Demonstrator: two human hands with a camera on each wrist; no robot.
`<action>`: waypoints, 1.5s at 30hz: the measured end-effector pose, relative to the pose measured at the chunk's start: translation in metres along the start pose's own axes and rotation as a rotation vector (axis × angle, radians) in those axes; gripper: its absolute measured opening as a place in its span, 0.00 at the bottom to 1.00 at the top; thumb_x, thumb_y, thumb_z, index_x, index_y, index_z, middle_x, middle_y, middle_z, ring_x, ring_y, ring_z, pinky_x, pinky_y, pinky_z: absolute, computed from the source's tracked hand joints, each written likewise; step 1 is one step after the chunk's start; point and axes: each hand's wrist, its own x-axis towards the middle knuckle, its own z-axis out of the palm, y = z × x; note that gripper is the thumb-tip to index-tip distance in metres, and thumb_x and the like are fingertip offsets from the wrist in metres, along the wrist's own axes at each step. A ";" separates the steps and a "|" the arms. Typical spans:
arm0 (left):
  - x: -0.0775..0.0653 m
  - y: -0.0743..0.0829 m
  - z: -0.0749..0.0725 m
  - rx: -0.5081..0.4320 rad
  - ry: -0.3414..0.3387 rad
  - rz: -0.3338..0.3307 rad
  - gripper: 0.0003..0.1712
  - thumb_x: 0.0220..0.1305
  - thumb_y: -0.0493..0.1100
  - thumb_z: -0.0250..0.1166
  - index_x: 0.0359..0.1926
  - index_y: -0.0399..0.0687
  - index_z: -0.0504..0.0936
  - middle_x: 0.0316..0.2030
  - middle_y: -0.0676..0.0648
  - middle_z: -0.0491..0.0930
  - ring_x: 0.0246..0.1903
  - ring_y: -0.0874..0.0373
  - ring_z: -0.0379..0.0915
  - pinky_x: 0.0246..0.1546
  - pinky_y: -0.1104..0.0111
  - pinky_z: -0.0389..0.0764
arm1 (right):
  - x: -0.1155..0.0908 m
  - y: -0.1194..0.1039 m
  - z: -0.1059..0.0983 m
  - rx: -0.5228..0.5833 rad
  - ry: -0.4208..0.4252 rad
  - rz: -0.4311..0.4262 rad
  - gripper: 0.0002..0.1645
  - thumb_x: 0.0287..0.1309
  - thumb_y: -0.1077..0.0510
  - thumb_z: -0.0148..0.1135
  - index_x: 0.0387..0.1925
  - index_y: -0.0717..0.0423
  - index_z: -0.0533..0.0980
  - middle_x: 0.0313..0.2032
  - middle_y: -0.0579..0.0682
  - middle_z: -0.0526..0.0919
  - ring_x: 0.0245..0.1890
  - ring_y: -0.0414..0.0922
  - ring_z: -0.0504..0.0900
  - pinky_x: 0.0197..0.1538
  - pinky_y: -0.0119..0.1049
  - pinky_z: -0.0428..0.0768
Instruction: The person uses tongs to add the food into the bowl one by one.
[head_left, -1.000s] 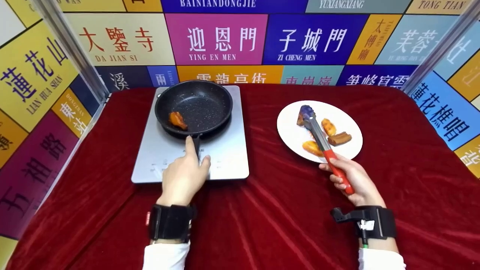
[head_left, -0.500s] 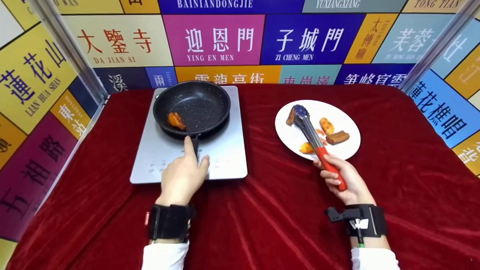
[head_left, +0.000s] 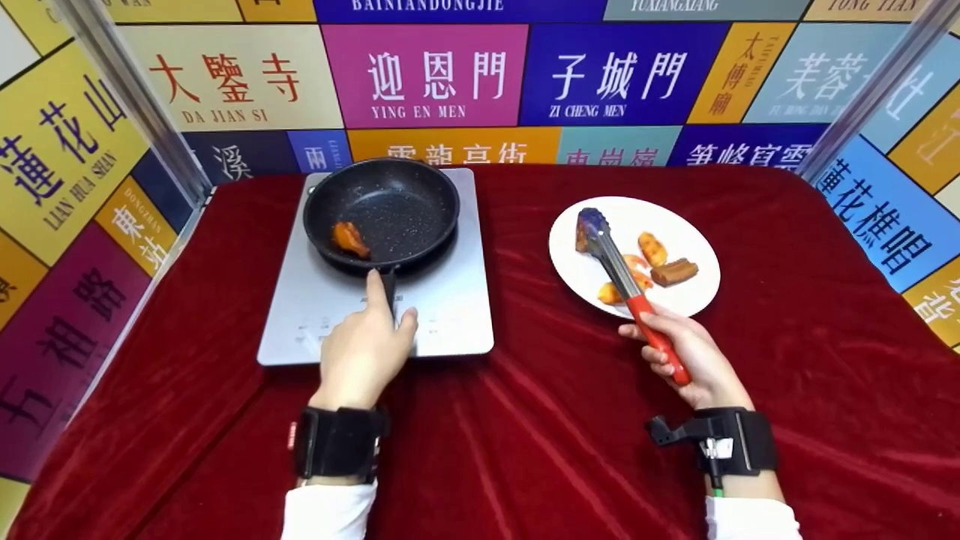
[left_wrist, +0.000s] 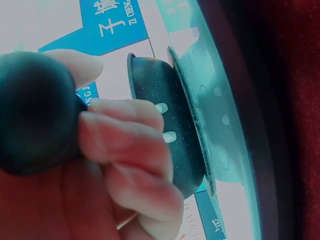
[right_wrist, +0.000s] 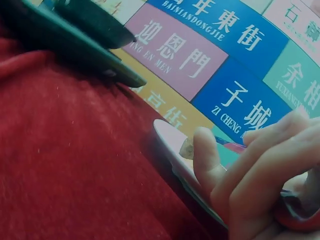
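Observation:
My left hand (head_left: pixel 366 352) grips the handle of a black speckled frying pan (head_left: pixel 409 217), its index finger laid along the top near the pan. In the left wrist view the fingers curl under the black handle (left_wrist: pixel 37 115). An orange-brown glazed food piece (head_left: pixel 349 240) lies in the pan's near left. My right hand (head_left: pixel 694 356) holds red-handled tongs (head_left: pixel 621 271), their dark scalloped head over the left of a white plate (head_left: pixel 694 236). A brown food piece (head_left: pixel 581 241) shows right at the tongs' tips, partly hidden by them.
The pan sits on a silver induction cooker (head_left: pixel 461 315). On the plate also lie a ridged brown piece (head_left: pixel 673 271), a browned yellow piece (head_left: pixel 652 249) and another yellow piece (head_left: pixel 609 293) beneath the tongs. Red velvet cloth (head_left: pixel 517 420) covers the table; a printed wall panel stands behind.
My right hand and the tongs have shifted left over the plate, and the brown piece at their tips has moved left too. The left hand and the pan stay in place.

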 end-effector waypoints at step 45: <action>-0.001 0.002 0.002 0.001 -0.008 -0.002 0.44 0.62 0.60 0.45 0.69 0.43 0.38 0.23 0.43 0.75 0.16 0.53 0.69 0.15 0.64 0.67 | 0.002 0.008 0.034 -0.867 0.287 -0.093 0.34 0.61 0.59 0.46 0.67 0.42 0.52 0.34 0.60 0.80 0.09 0.41 0.68 0.10 0.36 0.69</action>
